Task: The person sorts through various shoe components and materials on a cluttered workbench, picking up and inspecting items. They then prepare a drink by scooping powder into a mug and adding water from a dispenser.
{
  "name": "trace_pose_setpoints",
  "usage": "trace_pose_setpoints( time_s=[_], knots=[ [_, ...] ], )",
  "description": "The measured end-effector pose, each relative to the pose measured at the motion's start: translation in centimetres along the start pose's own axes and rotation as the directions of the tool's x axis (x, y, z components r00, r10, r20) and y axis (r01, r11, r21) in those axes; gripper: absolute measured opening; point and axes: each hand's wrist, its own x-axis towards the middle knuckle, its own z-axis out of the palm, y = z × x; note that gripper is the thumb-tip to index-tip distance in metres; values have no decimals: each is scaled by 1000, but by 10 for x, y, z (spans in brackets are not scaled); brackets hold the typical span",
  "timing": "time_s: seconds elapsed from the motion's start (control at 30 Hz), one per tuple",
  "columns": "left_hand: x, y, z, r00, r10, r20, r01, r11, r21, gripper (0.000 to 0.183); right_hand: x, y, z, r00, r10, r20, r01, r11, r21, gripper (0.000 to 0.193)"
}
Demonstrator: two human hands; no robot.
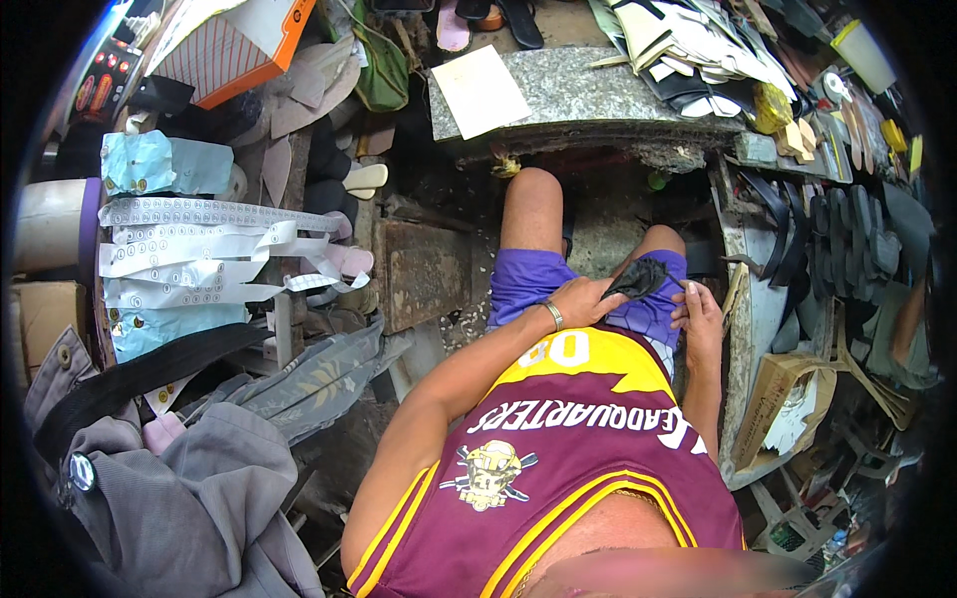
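Two hands, left holding one black piece, one cream sheet

1. On the far side, ahead of you, a speckled grey slab carries a cream sheet toward its left — and a loose pile of black and white sheets toward its right.
2. To your right, a pale bench top bears an open cardboard box nearer you — black straps farther off.
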Motion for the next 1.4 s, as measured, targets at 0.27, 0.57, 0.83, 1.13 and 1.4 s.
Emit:
trace_pose_setpoints(
  time_s=[0.27,0.57,0.83,1.13,1.4],
  knots=[
    [4,2,-5,1000,1,12,0,1000,-6,51,-20,35,-22,986,125,-109,-140,979,-149,40],
    [7,-2,-37,968,47,-248,-12,990,144,59,-26,68,0,997,70,-13,-69,896,-439,35],
    [11,-31,-110,835,140,-532,54,942,332,45,2,91,0,995,-54,-87,7,880,-475,32],
    [30,-61,-97,770,99,-630,210,893,397,41,29,102,8,972,-143,-186,38,878,-478,32],
    [39,-77,-97,707,199,-679,162,888,430,35,34,80,31,936,-210,-282,-34,743,-669,32]
  ],
)
